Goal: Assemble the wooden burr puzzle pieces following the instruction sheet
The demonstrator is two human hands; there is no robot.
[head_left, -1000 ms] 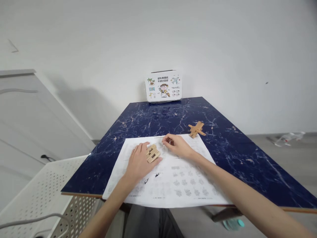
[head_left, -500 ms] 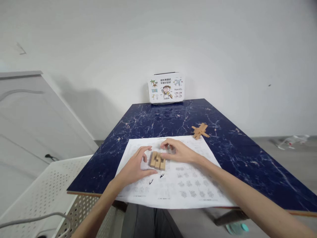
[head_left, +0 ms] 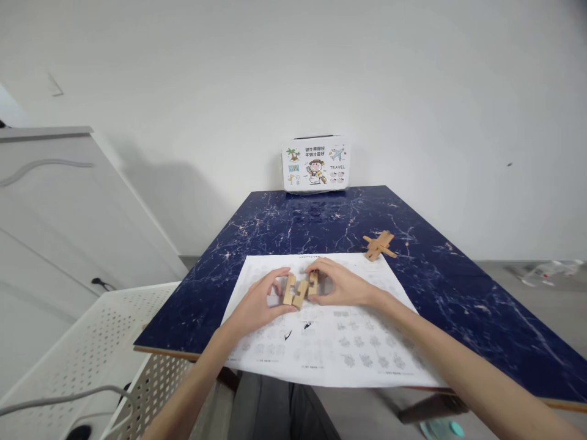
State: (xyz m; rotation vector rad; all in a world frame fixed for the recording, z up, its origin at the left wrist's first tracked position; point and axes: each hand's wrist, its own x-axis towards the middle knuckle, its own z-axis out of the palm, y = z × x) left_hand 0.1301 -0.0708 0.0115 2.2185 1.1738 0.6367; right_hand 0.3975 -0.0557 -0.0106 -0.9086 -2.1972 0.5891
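Note:
Notched wooden puzzle pieces lie over a printed sheet (head_left: 279, 354). My left hand (head_left: 257, 305) has its thumb and forefinger at the two ends of the left notched wooden piece (head_left: 288, 290). Against that piece leans the middle notched piece (head_left: 300, 294), slightly tilted. My right hand (head_left: 342, 284) pinches the right notched piece (head_left: 312, 283) lengthwise, with a small gap between it and the middle one. Some fingers of both hands are hidden behind the others.
A cross-shaped wooden puzzle assembly (head_left: 380, 245) sits at the sheet's upper right corner on the blue marbled table (head_left: 312, 226). A white printed case (head_left: 316, 165) stands against the wall. To the left is a perforated white cart (head_left: 82, 348).
The pieces, close together earlier, are now spread apart and turned. The right piece has moved right with my right hand, and my left fingers have closed in on the left piece.

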